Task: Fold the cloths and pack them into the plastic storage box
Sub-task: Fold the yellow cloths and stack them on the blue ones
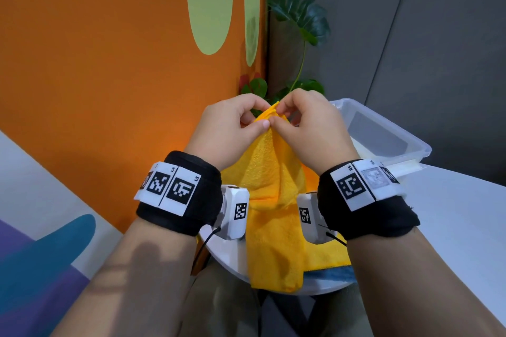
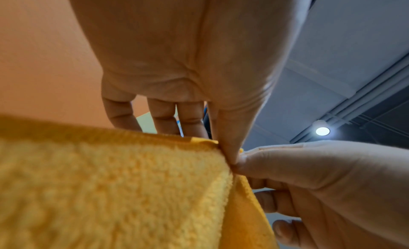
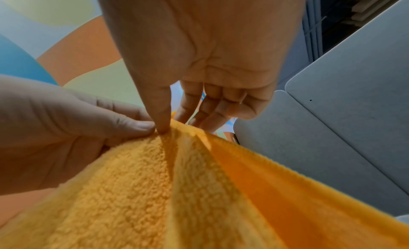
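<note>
Both grips are pinching the same spot: the left hand [image 1: 230, 128] and the right hand [image 1: 309, 126] meet at the top corner of a yellow cloth [image 1: 273, 200], held up in the air in front of the person. The left thumb [image 1: 257, 125] presses the fabric edge against the index finger, and the right thumb and index do the same right beside it, so the two pinches are touching each other. From the left wrist view the left hand [image 2: 194, 60] has its other fingers hanging loosely curled behind the cloth [image 2: 110, 191] edge, with the right hand [image 2: 321, 183] coming in from 3 o'clock. The right wrist view shows it mirrored: right hand [image 3: 199, 51] pinching down onto the fluffy cloth [image 3: 177, 191], left hand [image 3: 66, 130] at 9 o'clock.

The cloth hangs from that pinched corner in long folds, drapes down between the two wrists and lands on the rounded edge of a white table [image 1: 451, 213], with its lower end spilling slightly over the near rim. A strip of blue [image 1: 328, 272] peeks out under the yellow on the tabletop; can't tell what it is.

The plastic storage box [image 1: 397, 139] is clear, lid off, sitting on the table at about 2 o'clock from the hands, just behind the right hand. A leafy plant [image 1: 301, 16] stands at 12 o'clock, against an orange wall [image 1: 109, 63] with pale green blobs.

Both wrists wear black bands [image 1: 180, 194] with white tag markers.
</note>
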`<state>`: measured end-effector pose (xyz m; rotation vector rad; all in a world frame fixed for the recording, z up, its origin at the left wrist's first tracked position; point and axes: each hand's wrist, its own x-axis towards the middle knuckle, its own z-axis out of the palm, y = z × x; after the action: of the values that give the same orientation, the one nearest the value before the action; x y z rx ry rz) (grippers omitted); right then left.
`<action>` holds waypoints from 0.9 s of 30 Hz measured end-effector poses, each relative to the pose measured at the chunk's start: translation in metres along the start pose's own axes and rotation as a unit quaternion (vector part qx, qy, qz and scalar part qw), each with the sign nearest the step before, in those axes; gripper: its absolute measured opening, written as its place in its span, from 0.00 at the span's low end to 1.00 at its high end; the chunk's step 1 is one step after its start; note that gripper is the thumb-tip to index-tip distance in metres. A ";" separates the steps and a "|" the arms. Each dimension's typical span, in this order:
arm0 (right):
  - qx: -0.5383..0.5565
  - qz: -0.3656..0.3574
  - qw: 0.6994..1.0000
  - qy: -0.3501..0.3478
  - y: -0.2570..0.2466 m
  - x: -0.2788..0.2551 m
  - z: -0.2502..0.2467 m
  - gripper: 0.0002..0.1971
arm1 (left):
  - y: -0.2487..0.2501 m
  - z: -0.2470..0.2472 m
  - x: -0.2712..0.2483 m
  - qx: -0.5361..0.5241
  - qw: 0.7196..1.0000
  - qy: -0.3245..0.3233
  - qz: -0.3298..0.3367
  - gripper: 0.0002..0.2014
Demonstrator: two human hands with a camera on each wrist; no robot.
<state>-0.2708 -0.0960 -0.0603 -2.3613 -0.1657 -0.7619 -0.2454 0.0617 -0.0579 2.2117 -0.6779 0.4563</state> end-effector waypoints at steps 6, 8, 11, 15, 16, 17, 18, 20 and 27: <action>-0.008 0.004 1.000 -0.016 0.000 0.002 0.001 0.05 | 0.001 -0.001 0.000 0.007 1.000 0.010 -0.007 0.02; 0.005 0.006 1.000 -0.009 -0.001 0.004 0.000 0.05 | 0.000 -0.001 0.000 0.007 1.000 0.018 -0.009 0.05; 0.020 0.009 1.000 -0.007 -0.004 0.003 -0.002 0.04 | -0.001 -0.003 0.001 0.016 0.999 0.027 -0.007 0.09; 0.023 0.002 1.000 -0.005 -0.007 0.002 -0.001 0.03 | -0.002 -0.005 0.001 0.029 0.999 0.020 0.002 0.09; 0.025 0.002 1.000 -0.005 -0.007 0.003 -0.001 0.03 | -0.001 -0.005 0.001 0.030 0.999 0.018 0.006 0.09; 0.028 0.002 1.000 -0.004 -0.007 0.003 -0.001 0.03 | 0.000 -0.006 0.001 0.034 0.999 0.018 0.007 0.08; 0.031 0.001 1.000 -0.003 -0.006 0.003 -0.001 0.04 | 0.000 -0.006 0.001 0.039 0.999 0.022 0.007 0.08; 0.024 -0.005 1.000 -0.008 -0.005 0.002 -0.001 0.05 | 0.000 -0.006 0.002 0.047 0.998 0.035 0.004 0.06; -0.132 0.031 0.977 -0.164 0.009 -0.002 0.012 0.08 | 0.001 -0.012 0.003 0.055 0.994 0.097 0.003 0.04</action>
<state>-0.2643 -0.0954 -0.0736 -2.7207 -0.1354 -0.3776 -0.2446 0.0691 -0.0482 2.2317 -0.5672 0.7156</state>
